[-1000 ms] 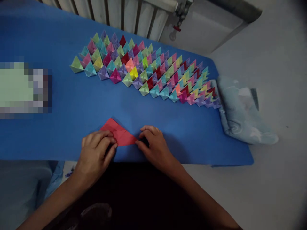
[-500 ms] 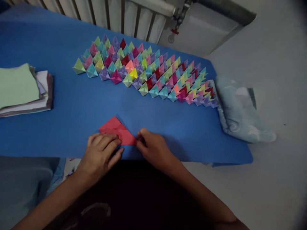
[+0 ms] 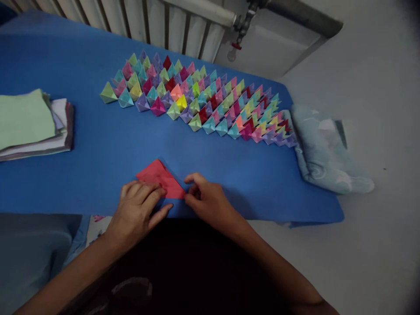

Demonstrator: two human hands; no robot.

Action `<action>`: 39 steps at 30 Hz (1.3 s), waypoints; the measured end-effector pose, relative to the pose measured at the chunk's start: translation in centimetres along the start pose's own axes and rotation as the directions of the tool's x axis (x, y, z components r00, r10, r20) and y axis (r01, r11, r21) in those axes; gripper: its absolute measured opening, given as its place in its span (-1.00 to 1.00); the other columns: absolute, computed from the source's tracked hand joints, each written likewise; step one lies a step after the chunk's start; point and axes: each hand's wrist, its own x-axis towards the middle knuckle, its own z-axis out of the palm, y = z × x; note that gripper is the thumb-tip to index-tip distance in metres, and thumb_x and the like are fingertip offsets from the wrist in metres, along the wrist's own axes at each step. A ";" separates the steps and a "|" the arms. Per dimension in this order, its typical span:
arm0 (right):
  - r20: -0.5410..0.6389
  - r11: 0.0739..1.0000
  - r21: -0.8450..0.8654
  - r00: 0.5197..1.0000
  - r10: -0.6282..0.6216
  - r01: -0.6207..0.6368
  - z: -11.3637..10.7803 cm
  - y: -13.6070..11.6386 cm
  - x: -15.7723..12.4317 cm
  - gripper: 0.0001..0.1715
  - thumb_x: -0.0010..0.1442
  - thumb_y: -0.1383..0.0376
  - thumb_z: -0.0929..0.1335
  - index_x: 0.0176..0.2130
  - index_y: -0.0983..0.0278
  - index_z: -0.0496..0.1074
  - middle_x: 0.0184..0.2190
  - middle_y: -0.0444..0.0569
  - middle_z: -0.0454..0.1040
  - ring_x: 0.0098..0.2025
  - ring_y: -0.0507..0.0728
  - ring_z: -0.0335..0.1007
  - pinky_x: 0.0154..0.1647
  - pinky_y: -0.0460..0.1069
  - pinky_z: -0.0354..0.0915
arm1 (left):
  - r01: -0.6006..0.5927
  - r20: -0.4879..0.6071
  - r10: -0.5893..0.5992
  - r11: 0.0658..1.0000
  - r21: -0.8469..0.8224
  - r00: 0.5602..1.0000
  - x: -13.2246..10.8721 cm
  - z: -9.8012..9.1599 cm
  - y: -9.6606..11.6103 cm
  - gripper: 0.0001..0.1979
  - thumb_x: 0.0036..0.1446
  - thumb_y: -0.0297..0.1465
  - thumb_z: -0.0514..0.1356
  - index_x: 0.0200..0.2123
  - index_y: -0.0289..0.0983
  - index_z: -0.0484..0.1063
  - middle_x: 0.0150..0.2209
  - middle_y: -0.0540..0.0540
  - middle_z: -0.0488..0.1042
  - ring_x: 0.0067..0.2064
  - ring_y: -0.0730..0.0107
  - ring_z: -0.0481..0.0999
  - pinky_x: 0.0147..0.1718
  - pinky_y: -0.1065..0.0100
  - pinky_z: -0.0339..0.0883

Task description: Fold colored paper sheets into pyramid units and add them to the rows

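A sheet of red paper [image 3: 159, 172], folded into a triangle, lies near the front edge of the blue table. My left hand [image 3: 138, 203] rests on its lower left part, fingers laid out flat and covering that side, thumb stretched toward the right. At the paper's right corner is my right hand [image 3: 205, 197]. Its thumb touches or nearly touches that corner, while the index finger is lifted apart from the thumb and the other fingers curl inward.
Rows of small folded paper pieces [image 3: 197, 105] in many colours stand across the back of the blue table [image 3: 98, 175]. A stack of paper [image 3: 26, 118], light green on top, sits at left. Folded pale blue cloth [image 3: 324, 153] lies at the right end. Behind is a radiator [image 3: 141, 26].
My right index finger has lifted away from the thumb at the paper's corner. My left thumb has stretched slightly rightward. The red paper has stayed nearly in place.
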 end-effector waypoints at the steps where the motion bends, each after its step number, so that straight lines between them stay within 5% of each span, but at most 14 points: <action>1: 0.008 0.996 0.080 1.000 0.030 -0.030 -0.1 -0.1 0.0 -0.68 0.11 0.43 0.31 -0.10 0.20 0.36 -0.52 -0.25 0.38 -0.50 -0.02 0.27 -0.46 -0.11 0.12 | 0.000 -0.004 0.000 1.000 -0.004 1.000 0.0 0.0 0.0 -0.78 0.26 -0.28 0.19 -0.09 -0.27 0.44 -0.15 -0.21 0.57 -0.14 0.11 0.50 -0.13 0.09 0.31; 5: 0.073 0.933 0.345 0.994 0.081 -0.102 -0.4 -0.7 -0.1 -0.77 0.07 0.41 0.33 -0.22 0.19 0.33 -0.56 -0.31 0.28 -0.54 -0.05 0.17 -0.52 -0.14 0.09 | -0.024 -0.036 0.023 1.000 -0.019 0.999 0.2 0.1 0.1 -0.86 0.26 -0.41 0.18 -0.12 -0.27 0.46 -0.20 -0.16 0.59 -0.17 0.17 0.54 -0.09 0.09 0.29; 8: 0.041 0.894 0.446 0.999 0.012 -0.029 -1.2 -1.1 -0.6 -0.81 0.13 0.33 0.35 -0.19 0.19 0.36 -0.52 -0.27 0.33 -0.50 -0.04 0.24 -0.47 -0.12 0.17 | -0.028 -0.088 0.025 0.999 -0.030 0.996 0.4 -0.8 0.1 -0.85 0.27 -0.51 0.14 -0.12 -0.25 0.45 -0.20 -0.11 0.60 -0.20 0.23 0.56 -0.04 0.09 0.29; 12: -0.239 0.911 0.269 0.938 -0.250 0.311 -2.6 -2.2 -1.4 -0.66 0.15 0.24 0.43 -0.05 0.15 0.40 -0.13 -0.08 0.50 -0.12 0.09 0.42 -0.08 0.03 0.33 | 0.039 -0.077 -0.054 0.981 -0.191 0.996 0.9 -3.4 0.4 -0.82 0.28 -0.48 0.15 -0.07 -0.17 0.42 -0.17 -0.01 0.59 -0.15 0.27 0.56 0.05 0.09 0.32; 15: -0.190 0.888 0.126 0.889 -0.416 0.442 -3.1 -3.2 -1.4 -0.52 0.11 0.27 0.48 0.02 0.10 0.40 -0.02 -0.08 0.49 0.06 0.15 0.39 0.11 0.10 0.27 | 0.152 -0.045 -0.185 0.904 -0.399 0.982 1.5 -5.0 1.0 -0.87 0.30 -0.36 0.16 -0.10 -0.11 0.44 -0.20 0.06 0.59 -0.16 0.31 0.58 -0.04 0.16 0.43; 19: -0.103 0.893 0.342 0.956 -0.275 0.293 -2.2 -3.4 -0.4 -0.64 0.19 0.28 0.39 0.01 0.14 0.40 -0.20 -0.13 0.54 -0.19 0.07 0.48 -0.13 0.00 0.38 | 0.346 0.087 -0.361 0.754 -0.558 0.928 2.0 -4.9 1.3 -0.86 0.28 -0.25 0.18 -0.16 -0.13 0.48 -0.28 0.06 0.61 -0.32 0.37 0.59 -0.37 0.34 0.49; 22: -0.053 0.887 0.453 0.996 -0.075 0.091 -1.5 -2.3 1.3 -0.68 0.13 0.31 0.38 -0.07 0.17 0.39 -0.43 -0.24 0.46 -0.46 -0.02 0.36 -0.43 -0.12 0.28 | 0.392 0.111 -0.400 0.741 -0.546 0.910 2.3 -3.9 0.8 -0.83 0.28 -0.26 0.18 -0.12 -0.16 0.47 -0.26 0.01 0.61 -0.28 0.34 0.60 -0.31 0.31 0.51; 24: -0.017 0.902 0.432 1.000 0.012 -0.004 -1.3 -1.3 2.5 -0.69 0.10 0.34 0.38 -0.10 0.20 0.38 -0.53 -0.29 0.37 -0.53 -0.05 0.28 -0.51 -0.14 0.19 | 0.321 0.050 -0.336 0.830 -0.456 0.941 2.6 -3.1 0.5 -0.83 0.29 -0.30 0.15 -0.09 -0.16 0.47 -0.20 -0.03 0.60 -0.18 0.30 0.59 -0.21 0.26 0.49; 27: 0.028 0.959 0.281 0.999 0.035 -0.041 -1.2 -0.4 4.1 -0.68 0.08 0.36 0.37 -0.11 0.22 0.40 -0.57 -0.31 0.33 -0.56 -0.05 0.24 -0.54 -0.14 0.12 | 0.070 -0.007 -0.076 0.947 -0.315 0.997 3.2 -1.9 0.2 -0.81 0.33 -0.40 0.06 -0.12 -0.17 0.48 -0.14 -0.07 0.59 -0.11 0.29 0.56 -0.13 0.21 0.41; 31: 0.038 1.000 0.025 0.999 0.013 -0.014 -1.2 -0.1 4.5 -0.61 0.09 0.37 0.35 -0.04 0.21 0.42 -0.56 -0.27 0.36 -0.54 -0.02 0.25 -0.51 -0.11 0.13 | -0.161 0.026 0.169 0.967 -0.195 0.985 3.6 0.0 -0.1 -0.78 0.38 -0.42 0.02 -0.16 -0.23 0.47 -0.17 -0.08 0.62 -0.18 0.31 0.57 -0.15 0.18 0.33; 39: -0.096 0.998 0.051 0.995 -0.028 0.033 -2.1 1.1 0.0 -0.50 0.06 0.51 0.32 0.00 0.18 0.43 -0.12 -0.07 0.48 -0.23 0.03 0.41 -0.27 -0.08 0.31 | -0.184 0.093 0.198 0.973 -0.136 0.976 3.1 0.5 -0.4 -0.75 0.36 -0.48 0.01 -0.12 -0.18 0.48 -0.09 -0.07 0.61 -0.11 0.30 0.57 0.02 0.07 0.24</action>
